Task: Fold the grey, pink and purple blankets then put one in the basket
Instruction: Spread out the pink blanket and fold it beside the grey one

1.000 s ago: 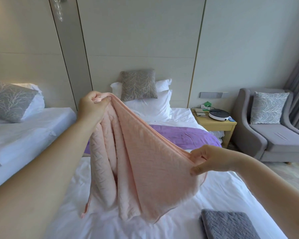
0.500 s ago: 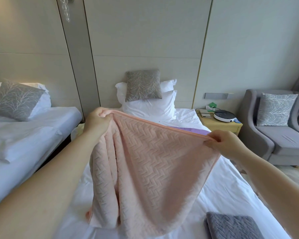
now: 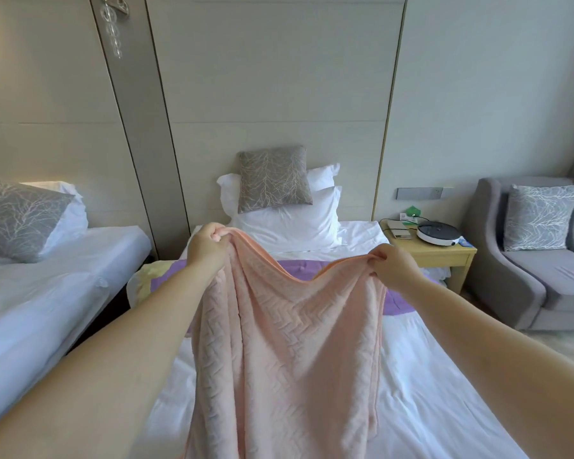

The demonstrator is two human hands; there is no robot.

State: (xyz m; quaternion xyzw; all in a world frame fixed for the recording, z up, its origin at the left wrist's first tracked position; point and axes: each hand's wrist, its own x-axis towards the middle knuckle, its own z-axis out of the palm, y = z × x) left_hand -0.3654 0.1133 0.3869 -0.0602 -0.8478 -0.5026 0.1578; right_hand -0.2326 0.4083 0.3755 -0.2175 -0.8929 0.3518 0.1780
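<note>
A pink textured blanket [image 3: 285, 352] hangs in front of me over the white bed [image 3: 428, 392]. My left hand [image 3: 207, 248] grips its upper left corner and my right hand [image 3: 393, 268] grips its upper right corner, both raised at about the same height, with the top edge sagging between them. Behind the pink blanket a purple blanket [image 3: 299, 270] lies spread across the bed, mostly hidden. The grey blanket and the basket are out of view.
White pillows and a grey patterned cushion [image 3: 274, 178] sit at the bed's head. A second bed [image 3: 47, 293] stands on the left. A wooden bedside table [image 3: 444, 256] with a round white device is on the right, beside a grey armchair [image 3: 537, 273].
My right hand has risen to the level of the left, and the pink blanket now hangs longer and flatter. The view has tilted up, so the folded grey blanket has left the frame.
</note>
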